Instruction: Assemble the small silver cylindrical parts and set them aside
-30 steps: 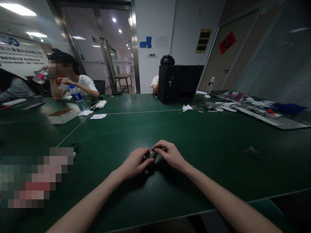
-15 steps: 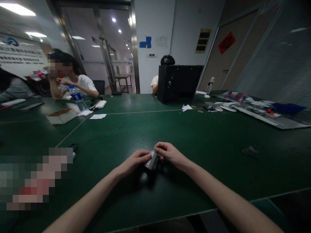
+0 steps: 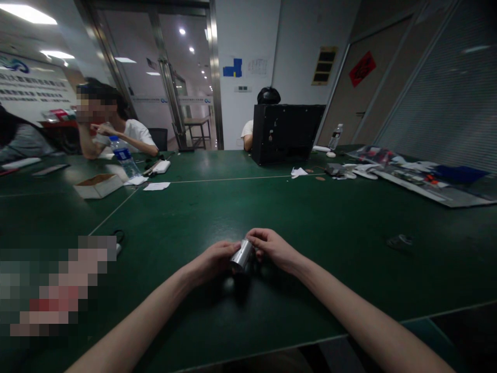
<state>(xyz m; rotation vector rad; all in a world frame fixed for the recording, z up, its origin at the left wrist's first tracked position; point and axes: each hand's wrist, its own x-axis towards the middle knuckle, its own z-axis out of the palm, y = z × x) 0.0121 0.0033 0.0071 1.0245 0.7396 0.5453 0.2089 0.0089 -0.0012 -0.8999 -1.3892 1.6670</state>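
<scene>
Your left hand (image 3: 212,261) and right hand (image 3: 274,251) were curled half-closed, gripping a small shiny metal cylinder (image 3: 242,256) from either side.

A shiny silver metal cylinder (image 3: 242,256) is tilted, its upper end leaning to the right. It is held between the left hand (image 3: 212,261) and right hand (image 3: 272,250), over the near part of the dark green table (image 3: 310,217).

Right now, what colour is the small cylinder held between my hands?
The small metal cylinder is shiny silver, shown best in the head view.
</scene>
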